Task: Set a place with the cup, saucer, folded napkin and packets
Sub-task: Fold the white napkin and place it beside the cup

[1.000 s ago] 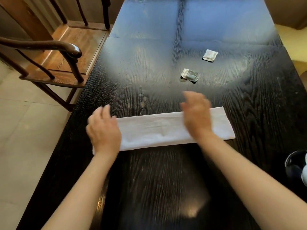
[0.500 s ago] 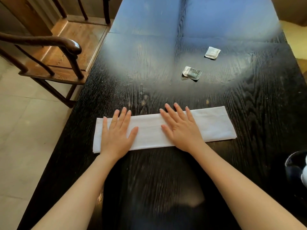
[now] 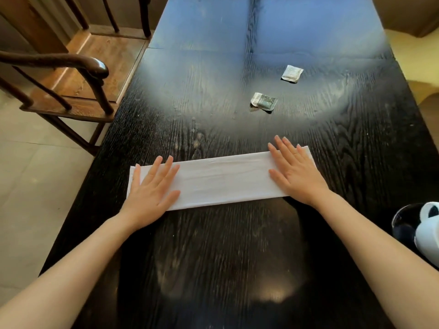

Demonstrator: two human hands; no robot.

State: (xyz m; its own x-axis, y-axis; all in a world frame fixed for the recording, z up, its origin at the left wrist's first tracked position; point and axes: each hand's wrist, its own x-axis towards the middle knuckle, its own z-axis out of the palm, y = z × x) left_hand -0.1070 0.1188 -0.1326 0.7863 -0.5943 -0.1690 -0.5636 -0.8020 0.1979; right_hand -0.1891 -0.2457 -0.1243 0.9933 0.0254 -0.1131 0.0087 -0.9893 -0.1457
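Note:
A white napkin (image 3: 223, 180), folded into a long strip, lies across the dark wooden table (image 3: 237, 257). My left hand (image 3: 152, 191) presses flat on its left end with fingers spread. On the strip's right end my right hand (image 3: 294, 172) lies flat too. Two small packets rest farther back: a dark one (image 3: 264, 101) and a pale one (image 3: 291, 73). At the right edge a white cup (image 3: 428, 231) sits beside a dark saucer (image 3: 403, 222), both cut off by the frame.
A wooden armchair (image 3: 71, 74) stands at the table's left side over a pale tiled floor (image 3: 28, 186). The table's left edge runs close to the napkin's left end.
Both hands have slid apart along the napkin, the right from its middle to its right end, the left toward its left end. The napkin stays flat in place.

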